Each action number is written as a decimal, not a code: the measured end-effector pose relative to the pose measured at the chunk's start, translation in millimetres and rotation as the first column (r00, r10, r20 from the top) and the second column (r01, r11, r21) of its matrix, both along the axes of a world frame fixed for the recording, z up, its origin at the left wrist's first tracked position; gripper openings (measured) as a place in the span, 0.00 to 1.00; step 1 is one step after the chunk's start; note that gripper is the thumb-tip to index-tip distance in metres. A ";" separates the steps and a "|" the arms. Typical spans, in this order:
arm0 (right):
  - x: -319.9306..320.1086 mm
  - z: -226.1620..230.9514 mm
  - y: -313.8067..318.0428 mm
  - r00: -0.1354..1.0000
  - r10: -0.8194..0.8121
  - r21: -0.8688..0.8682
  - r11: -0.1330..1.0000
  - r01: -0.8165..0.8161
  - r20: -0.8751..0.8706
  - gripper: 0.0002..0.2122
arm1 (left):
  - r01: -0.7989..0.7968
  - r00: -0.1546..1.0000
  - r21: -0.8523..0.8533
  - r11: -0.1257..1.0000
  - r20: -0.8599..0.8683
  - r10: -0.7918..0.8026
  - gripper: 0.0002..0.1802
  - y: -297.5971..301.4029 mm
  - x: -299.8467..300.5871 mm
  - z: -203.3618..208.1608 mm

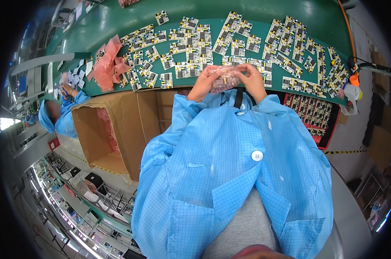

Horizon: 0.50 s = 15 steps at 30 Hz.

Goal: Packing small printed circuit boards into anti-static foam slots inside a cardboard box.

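Observation:
Between my two hands, at the near edge of the green table, is a small bundle of pink bubble wrap [225, 79]. Something dark and pale shows faintly through the plastic; I cannot make out what it is. My left hand [204, 82] grips the bundle's left side, thumb on top. On the right side, my right hand [252, 81] pinches the wrap between thumb and fingers. Just beyond the hands lie rows of white circuit boards [199, 52] with black, yellow and blue parts, some joined in panels, others single.
A heap of pink bubble wrap sheets [109, 64] lies left on the green table [230, 93]. An open cardboard box [130, 125] stands below the table's edge. At right, a red-rimmed tray [327, 137] holds more boards, near a tape roll [354, 93]. Another person [63, 116] in blue works far left.

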State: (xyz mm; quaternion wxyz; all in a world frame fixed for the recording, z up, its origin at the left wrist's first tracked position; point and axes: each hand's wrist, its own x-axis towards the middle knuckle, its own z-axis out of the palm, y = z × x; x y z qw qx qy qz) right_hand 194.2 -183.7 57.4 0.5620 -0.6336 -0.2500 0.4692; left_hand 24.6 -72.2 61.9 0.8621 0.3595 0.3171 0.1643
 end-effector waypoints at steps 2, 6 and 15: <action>0.3 23.5 4.9 0.929 -0.001 -0.058 0.998 0.024 0.370 0.13 | -0.025 1.000 -0.037 0.999 0.015 0.026 0.12 1.0 -2.6 -0.2; 2.8 34.5 7.3 0.812 0.005 0.185 0.973 -0.138 0.583 0.09 | 0.000 0.999 -0.013 1.000 0.038 0.000 0.11 1.2 0.5 10.5; -0.6 18.3 11.1 0.993 0.001 0.268 0.963 -0.033 0.119 0.05 | 0.057 0.976 -0.213 0.975 0.219 -0.009 0.18 -9.1 5.3 15.9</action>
